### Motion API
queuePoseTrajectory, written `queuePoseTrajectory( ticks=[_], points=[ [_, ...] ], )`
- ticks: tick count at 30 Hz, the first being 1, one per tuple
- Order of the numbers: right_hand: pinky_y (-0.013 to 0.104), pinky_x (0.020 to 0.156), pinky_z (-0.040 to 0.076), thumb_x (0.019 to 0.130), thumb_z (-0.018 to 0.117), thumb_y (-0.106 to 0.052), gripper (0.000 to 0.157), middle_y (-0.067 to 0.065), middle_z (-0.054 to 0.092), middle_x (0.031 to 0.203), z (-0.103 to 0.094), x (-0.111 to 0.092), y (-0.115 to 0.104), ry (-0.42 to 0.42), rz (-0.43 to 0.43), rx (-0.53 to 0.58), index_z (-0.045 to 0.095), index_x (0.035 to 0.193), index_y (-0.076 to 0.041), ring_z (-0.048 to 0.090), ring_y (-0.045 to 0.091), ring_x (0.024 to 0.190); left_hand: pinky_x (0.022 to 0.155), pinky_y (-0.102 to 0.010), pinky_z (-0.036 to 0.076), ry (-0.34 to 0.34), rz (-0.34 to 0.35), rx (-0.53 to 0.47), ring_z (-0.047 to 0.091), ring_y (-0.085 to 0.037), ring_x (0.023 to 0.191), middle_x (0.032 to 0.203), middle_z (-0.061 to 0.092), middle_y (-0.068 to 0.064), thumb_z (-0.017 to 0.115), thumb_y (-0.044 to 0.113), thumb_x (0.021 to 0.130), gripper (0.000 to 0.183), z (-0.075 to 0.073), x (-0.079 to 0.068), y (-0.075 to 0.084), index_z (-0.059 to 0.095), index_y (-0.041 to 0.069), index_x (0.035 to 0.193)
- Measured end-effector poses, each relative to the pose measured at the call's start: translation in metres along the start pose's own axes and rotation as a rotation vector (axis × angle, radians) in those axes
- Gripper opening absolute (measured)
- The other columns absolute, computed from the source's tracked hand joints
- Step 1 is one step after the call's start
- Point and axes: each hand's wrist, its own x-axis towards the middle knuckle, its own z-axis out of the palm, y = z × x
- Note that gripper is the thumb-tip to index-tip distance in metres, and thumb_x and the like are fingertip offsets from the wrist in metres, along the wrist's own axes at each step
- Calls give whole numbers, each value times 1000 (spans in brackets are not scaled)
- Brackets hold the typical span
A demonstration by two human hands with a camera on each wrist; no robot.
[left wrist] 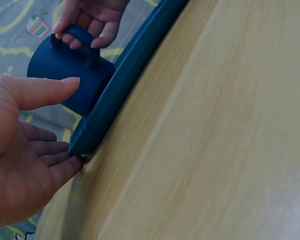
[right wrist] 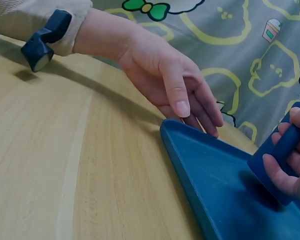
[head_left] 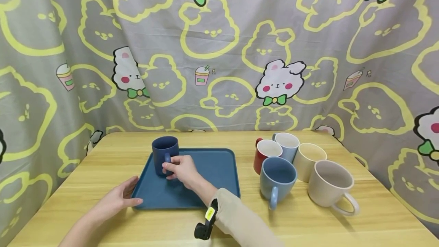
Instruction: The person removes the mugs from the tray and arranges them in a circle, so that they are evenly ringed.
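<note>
A dark navy mug (head_left: 160, 159) stands upright at the left side of a blue rectangular tray (head_left: 212, 170). My right hand (head_left: 184, 170) grips its handle (right wrist: 288, 142), the fingers curled through and around it. At the tray's near left corner is my left hand (head_left: 120, 197), thumb and fingers extended. In the left wrist view the fingertips (left wrist: 67, 167) of that hand are right at the tray's corner, with the thumb apart from the mug.
To the tray's right, several mugs stand close together: a red one (head_left: 259, 161), a light blue one (head_left: 290, 151), a cream one (head_left: 303, 163), a mid-blue one (head_left: 276, 186) and a large beige one (head_left: 322, 190). A patterned curtain (head_left: 219, 68) hangs behind the wooden table (head_left: 164, 228).
</note>
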Motion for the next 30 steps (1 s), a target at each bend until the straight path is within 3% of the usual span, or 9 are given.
queuePoseTrajectory(
  ticks=[17,30],
  points=[
    [35,66,58,85,65,-2,18,10,64,72,-25,-15,-57,-90,-76,28,65,92,15,65,16,74,103,-57,27,-22,-16,17,21,-54,128,141,12,-42,66,18,86,87,-3,1,-3,8,-22,137],
    [40,72,57,88,59,0,22,3,64,73,-65,-46,-109,-179,-205,17,58,96,21,63,14,74,102,-56,26,-25,-1,12,20,-54,127,140,12,-43,67,17,85,87,-3,1,-2,8,-23,136]
  ],
)
